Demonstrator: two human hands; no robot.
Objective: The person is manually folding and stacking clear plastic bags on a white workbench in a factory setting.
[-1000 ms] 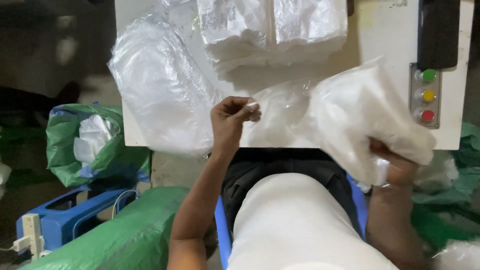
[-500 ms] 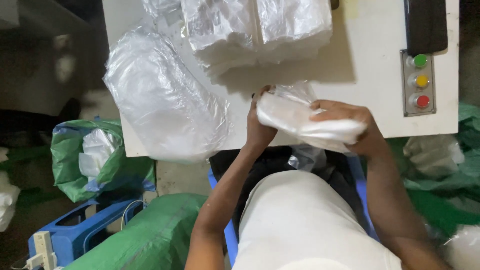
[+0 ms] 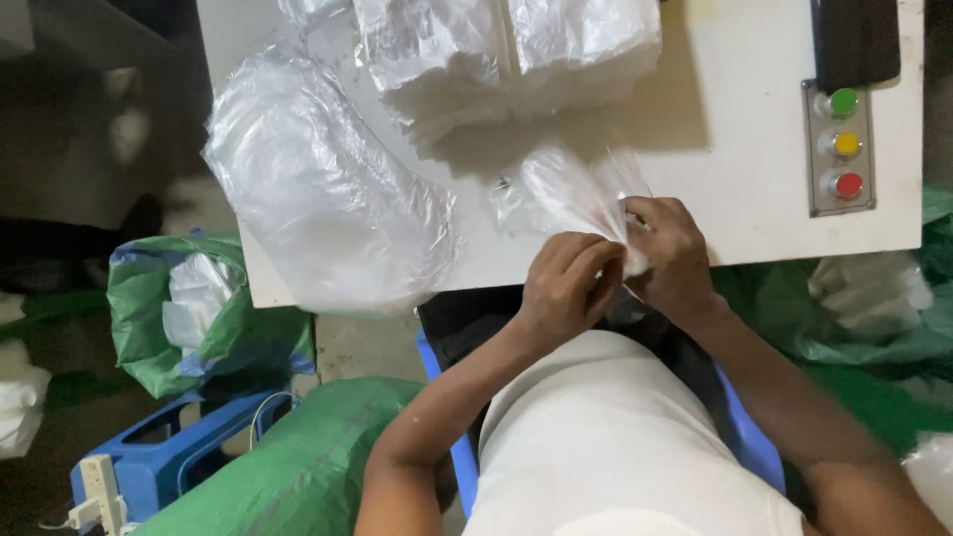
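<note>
Both hands meet at the near edge of a white table [image 3: 735, 149]. My left hand [image 3: 564, 288] and my right hand [image 3: 671, 253] pinch the gathered end of a clear plastic bag [image 3: 571, 191], which lies crumpled on the table just beyond my fingers. A small white piece shows between the two hands. Farther back sits a stack of white folded items in plastic [image 3: 506, 55]. A large heap of clear plastic bags [image 3: 318, 199] hangs over the table's left edge.
A panel with green, yellow and red buttons [image 3: 842, 144] is set in the table at right, below a black block [image 3: 856, 40]. Green sacks [image 3: 189, 318] with white contents stand left; another green sack [image 3: 298, 467] and a blue crate [image 3: 149, 467] lie below.
The large white packet held up in my right hand has come down and been folded small. Both hands have closed together at the table edge on the clear bag.
</note>
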